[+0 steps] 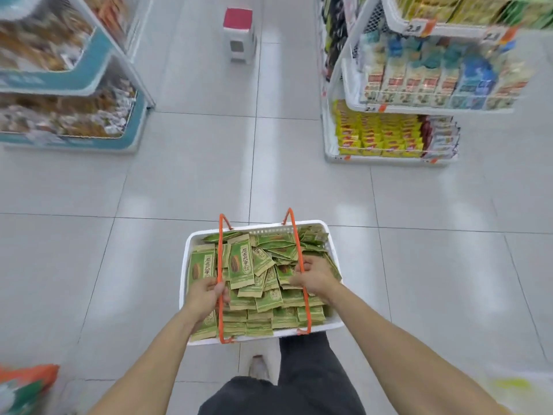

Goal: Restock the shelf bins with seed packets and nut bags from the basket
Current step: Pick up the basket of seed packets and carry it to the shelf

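Nearest, dark trousers (299, 393) and a shoe (259, 366) on glossy grey floor tiles (179, 175). Above them a white perforated plastic basket (326, 324), heaped with flat green paper packets (241, 262); left grip (206, 295) curled round one thin orange handle (220, 259), right grip (314, 275) clamped on the other (294, 235). Ahead to the right, a white wire shelf (389, 106) of boxy cartons and yellow bags; left, a teal-edged rack (89, 73), blurred.

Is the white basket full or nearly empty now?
Full. The white basket is heaped with green packets nearly to its rim; left hand and right hand grip its orange handles.
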{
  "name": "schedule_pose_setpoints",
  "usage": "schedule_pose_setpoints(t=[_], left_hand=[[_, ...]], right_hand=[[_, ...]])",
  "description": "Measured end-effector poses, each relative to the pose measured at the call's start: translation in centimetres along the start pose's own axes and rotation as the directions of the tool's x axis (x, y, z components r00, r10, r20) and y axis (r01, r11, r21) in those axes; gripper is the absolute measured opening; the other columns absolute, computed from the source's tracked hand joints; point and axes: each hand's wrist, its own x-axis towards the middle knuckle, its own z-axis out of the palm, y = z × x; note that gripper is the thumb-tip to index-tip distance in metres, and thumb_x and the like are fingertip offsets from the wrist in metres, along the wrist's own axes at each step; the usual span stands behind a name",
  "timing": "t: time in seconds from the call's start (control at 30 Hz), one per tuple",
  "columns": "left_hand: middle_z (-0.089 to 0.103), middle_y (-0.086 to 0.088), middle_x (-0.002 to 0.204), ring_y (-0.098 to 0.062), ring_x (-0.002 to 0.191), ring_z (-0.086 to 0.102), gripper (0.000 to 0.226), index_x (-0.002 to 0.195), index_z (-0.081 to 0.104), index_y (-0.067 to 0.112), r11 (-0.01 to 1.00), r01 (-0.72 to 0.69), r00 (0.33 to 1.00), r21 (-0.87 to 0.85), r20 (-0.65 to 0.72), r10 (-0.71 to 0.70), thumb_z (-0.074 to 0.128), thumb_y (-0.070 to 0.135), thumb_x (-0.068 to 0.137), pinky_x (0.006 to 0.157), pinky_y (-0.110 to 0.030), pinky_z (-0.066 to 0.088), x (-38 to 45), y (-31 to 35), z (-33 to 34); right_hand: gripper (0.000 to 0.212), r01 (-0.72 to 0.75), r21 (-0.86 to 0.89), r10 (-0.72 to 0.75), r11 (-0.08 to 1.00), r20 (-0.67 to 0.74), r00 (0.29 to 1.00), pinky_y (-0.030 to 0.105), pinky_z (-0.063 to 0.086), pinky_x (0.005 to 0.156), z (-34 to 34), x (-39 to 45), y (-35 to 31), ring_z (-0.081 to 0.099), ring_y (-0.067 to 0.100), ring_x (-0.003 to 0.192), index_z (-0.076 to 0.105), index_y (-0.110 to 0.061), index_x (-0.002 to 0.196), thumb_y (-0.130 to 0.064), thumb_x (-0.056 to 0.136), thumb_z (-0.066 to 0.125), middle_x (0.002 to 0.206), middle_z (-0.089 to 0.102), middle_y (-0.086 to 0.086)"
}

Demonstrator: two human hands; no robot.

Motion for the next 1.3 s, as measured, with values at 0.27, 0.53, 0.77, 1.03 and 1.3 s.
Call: schedule_pose_setpoints(t=[0.27,0.53,0.77,1.03,1.3], left_hand=[[0.06,-0.009,0.065,-0.022,0.065,0.057,0.016,0.094,0.063,-0.003,0.997,-0.007,0.99,-0.073,-0.14,-0.004,0.057,0.011,0.098,0.071,-0.04,0.054,9.7,16.6,-1.4],[0.064,-0.011,0.076,-0.022,0.065,0.061,0.01,0.097,0.065,0.003,0.992,-0.036,0.968,-0.123,-0.25,0.004,0.062,0.013,0.095,0.081,-0.047,0.058,19.9,31.6,-3.6],[0.059,-0.006,0.054,-0.021,0.056,0.056,0.028,0.087,0.065,0.0,0.987,-0.045,0.975,-0.152,-0.221,0.01,0.059,0.025,0.098,0.07,-0.038,0.051,34.0,44.7,-5.3],[0.056,-0.003,0.052,-0.016,0.051,0.052,0.028,0.077,0.061,0.007,0.989,-0.021,0.979,-0.148,-0.202,-0.01,0.056,0.022,0.1,0.057,-0.028,0.048,46.6,61.7,-8.3],[0.057,-0.007,0.054,-0.017,0.05,0.052,0.031,0.073,0.059,0.003,0.994,-0.031,0.98,-0.105,-0.199,0.009,0.054,0.018,0.1,0.055,-0.026,0.049,59.2,78.5,-10.5]], right_hand=[[0.053,0.11,-0.036,-0.107,0.993,0.065,0.992,0.032,0.06,0.078,-5.3,14.2,-14.8,0.068,0.018,0.088,0.056,-0.003,0.122,0.004,0.074,0.079,0.104,0.065,0.006],[0.039,0.132,0.066,-0.136,0.989,0.059,0.989,0.033,0.06,0.072,-9.7,26.1,-29.5,0.067,0.021,0.076,0.06,-0.004,0.112,0.011,0.078,0.074,0.098,0.066,0.01],[0.032,0.137,-0.066,-0.13,0.988,0.099,0.987,0.036,0.061,0.071,-14.2,40.4,-42.9,0.068,0.022,0.07,0.06,-0.004,0.109,0.002,0.082,0.075,0.096,0.069,0.013],[0.025,0.135,-0.089,-0.132,0.987,0.048,0.99,0.051,0.061,0.075,-19.5,52.4,-59.1,0.068,0.025,0.065,0.057,-0.001,0.116,-0.009,0.094,0.066,0.074,0.07,0.01],[0.027,0.109,-0.042,-0.106,0.993,0.075,0.992,0.041,0.061,0.067,-24.5,67.4,-74.3,0.065,0.023,0.061,0.055,0.004,0.12,0.0,0.094,0.061,0.08,0.067,0.017]])
